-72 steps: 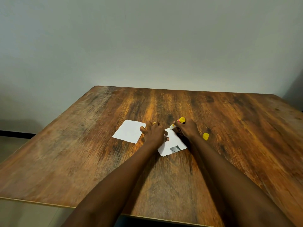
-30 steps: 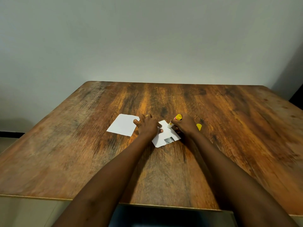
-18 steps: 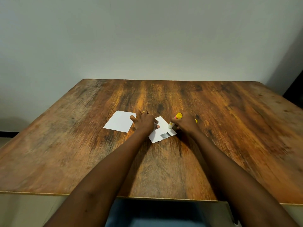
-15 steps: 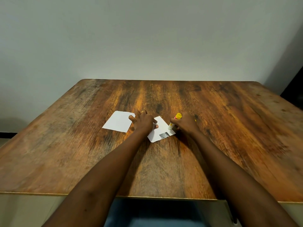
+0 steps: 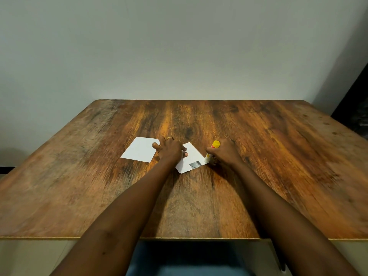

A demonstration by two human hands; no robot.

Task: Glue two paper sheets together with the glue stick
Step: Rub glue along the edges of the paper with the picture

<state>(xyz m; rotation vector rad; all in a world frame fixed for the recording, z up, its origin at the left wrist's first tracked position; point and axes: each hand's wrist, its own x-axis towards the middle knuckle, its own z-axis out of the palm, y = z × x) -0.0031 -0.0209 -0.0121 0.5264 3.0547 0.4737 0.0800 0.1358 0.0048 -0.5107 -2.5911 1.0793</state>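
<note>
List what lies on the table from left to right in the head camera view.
First the plain white sheet → left hand, pressing on the next sheet → sheet with a small picture → glue stick, tip down on that sheet's right corner → right hand gripping it.

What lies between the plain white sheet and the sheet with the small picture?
In the head view, the left hand, resting on the picture sheet.
</note>
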